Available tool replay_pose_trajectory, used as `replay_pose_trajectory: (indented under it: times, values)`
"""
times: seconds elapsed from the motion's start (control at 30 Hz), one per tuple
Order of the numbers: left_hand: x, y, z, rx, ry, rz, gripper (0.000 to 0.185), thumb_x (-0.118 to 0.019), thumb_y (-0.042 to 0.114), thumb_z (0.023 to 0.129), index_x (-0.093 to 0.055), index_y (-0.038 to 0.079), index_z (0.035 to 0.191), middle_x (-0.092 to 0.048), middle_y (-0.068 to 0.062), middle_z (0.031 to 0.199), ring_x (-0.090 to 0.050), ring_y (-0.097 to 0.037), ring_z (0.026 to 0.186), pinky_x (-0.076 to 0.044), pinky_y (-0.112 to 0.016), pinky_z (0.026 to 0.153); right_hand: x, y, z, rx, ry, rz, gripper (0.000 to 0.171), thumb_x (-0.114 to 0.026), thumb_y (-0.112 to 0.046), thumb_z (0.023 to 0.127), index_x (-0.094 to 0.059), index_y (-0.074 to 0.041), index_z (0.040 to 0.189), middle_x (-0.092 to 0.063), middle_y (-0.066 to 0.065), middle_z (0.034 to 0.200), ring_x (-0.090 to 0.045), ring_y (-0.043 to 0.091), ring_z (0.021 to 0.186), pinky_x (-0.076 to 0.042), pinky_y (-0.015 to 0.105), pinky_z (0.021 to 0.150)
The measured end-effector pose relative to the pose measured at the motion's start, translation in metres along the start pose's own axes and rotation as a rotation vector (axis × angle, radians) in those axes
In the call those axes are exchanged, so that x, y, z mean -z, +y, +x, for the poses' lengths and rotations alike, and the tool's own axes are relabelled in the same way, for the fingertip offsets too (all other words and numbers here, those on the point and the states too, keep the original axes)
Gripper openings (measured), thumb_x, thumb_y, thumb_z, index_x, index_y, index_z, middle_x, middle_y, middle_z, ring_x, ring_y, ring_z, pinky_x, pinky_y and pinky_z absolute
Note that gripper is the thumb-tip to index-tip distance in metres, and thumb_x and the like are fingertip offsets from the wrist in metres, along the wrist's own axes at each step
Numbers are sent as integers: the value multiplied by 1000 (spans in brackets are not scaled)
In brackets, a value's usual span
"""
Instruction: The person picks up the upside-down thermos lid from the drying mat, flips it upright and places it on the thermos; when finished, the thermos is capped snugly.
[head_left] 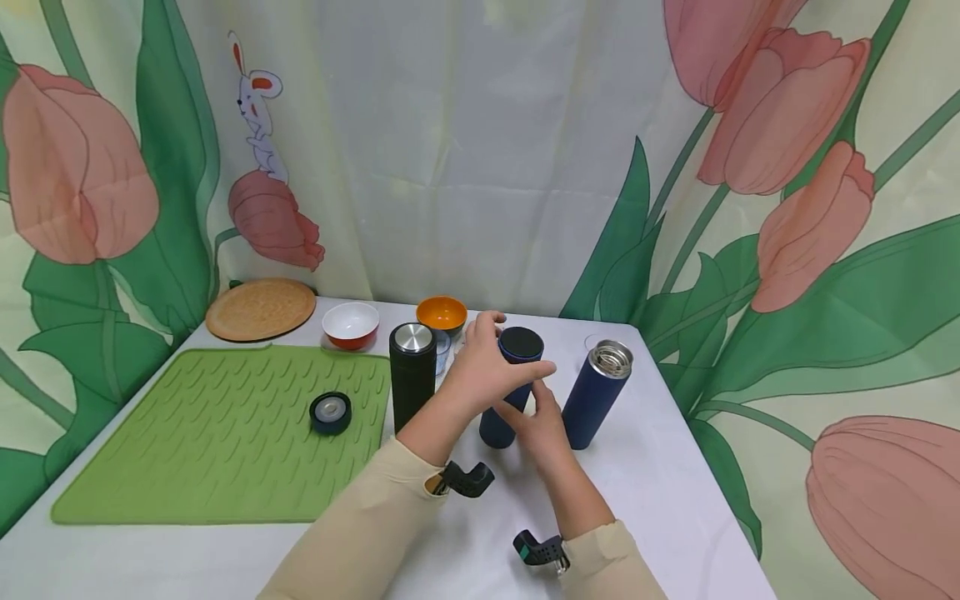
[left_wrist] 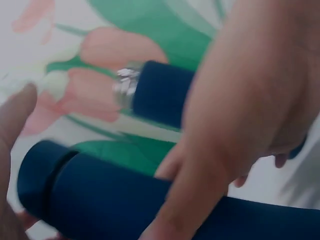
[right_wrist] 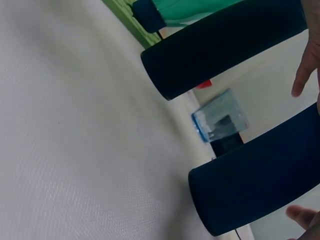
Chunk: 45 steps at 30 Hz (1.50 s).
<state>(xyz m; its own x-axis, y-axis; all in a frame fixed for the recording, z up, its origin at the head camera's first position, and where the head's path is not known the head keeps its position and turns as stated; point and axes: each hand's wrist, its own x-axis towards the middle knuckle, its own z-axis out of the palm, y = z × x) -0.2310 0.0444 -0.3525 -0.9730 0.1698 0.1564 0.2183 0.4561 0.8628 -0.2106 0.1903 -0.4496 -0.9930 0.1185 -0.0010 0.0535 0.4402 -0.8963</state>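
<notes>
The right hand (head_left: 542,427) clasped the lower body of the capped blue flask (head_left: 510,387), which stood tilted on the white table (head_left: 660,492); the left hand (head_left: 487,375) curled round its upper part below the black cap. Judging by this, the cap was on, perhaps not yet tight. Right of that flask, the open blue flask (head_left: 597,392) remained uncapped; a loose lid (head_left: 331,412) lay on the green mat (head_left: 210,450) to its left. Only the right wrist view showed a clear container (right_wrist: 220,120) behind the flask.
</notes>
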Motion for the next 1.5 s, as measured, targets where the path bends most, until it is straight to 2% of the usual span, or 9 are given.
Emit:
replay_pose_trajectory:
  times: [0.2,0.43,0.57,0.73,0.93,1.03,1.17,1.3,1.5]
  values:
    - [-14,10,-3,-1,105,144,90,-83,72,78,-43,17,137,-50,-10,135,-64,-27,100,-61,-41,84,3,2,1,12,9,1,76,-78,-35,95,-42,-32,162,-33,12,173,-20,40,164,-18,72,127]
    - [7,-3,2,-49,-42,12,66,-79,55,89,-56,28,145,-54,-11,147,-63,-32,122,-60,-52,96,-1,2,0,22,-13,46,79,-80,-49,92,-43,-36,160,-32,7,175,-21,36,165,-20,71,127]
    - [11,-4,3,-59,-88,-12,76,-79,53,90,-50,27,155,-50,-13,155,-59,-34,132,-57,-56,103,-1,3,0,23,-15,52,81,-81,-51,91,-43,-35,160,-32,7,175,-21,36,165,-20,70,128]
    - [-2,6,0,3,22,83,103,-83,73,76,-42,17,153,-50,-12,151,-64,-33,120,-60,-51,97,1,6,1,38,-14,45,72,-81,-48,92,-49,-35,155,-34,7,174,-22,35,165,-19,70,128]
    - [-12,13,-2,10,139,249,94,-83,76,74,-51,12,135,-53,-10,136,-65,-28,96,-62,-41,84,0,4,0,64,0,46,69,-81,-38,94,-49,-35,155,-37,9,172,-24,36,164,-19,70,128]
    - [-4,8,1,-13,99,202,84,-86,69,77,-57,18,137,-54,-10,141,-66,-29,104,-62,-42,85,-1,2,0,75,2,56,69,-81,-38,93,-50,-34,155,-37,8,172,-24,35,164,-19,69,129]
    - [13,-4,9,-69,-45,103,74,-88,59,80,-63,31,144,-58,-10,145,-64,-30,122,-60,-48,93,-1,0,-1,62,-7,66,73,-81,-44,93,-47,-33,158,-34,7,174,-21,35,165,-19,70,128]
    - [19,-5,14,-100,-131,85,74,-87,54,83,-61,31,149,-59,-9,148,-60,-30,132,-56,-52,101,-1,0,-2,44,-15,64,76,-81,-46,93,-46,-31,159,-31,8,175,-19,36,166,-18,70,128]
    - [1,6,5,-86,28,301,98,-77,77,80,-52,19,155,-53,-11,154,-64,-34,126,-60,-52,98,0,2,-1,45,-12,48,78,-80,-41,95,-42,-31,162,-29,11,175,-19,38,165,-17,71,128]
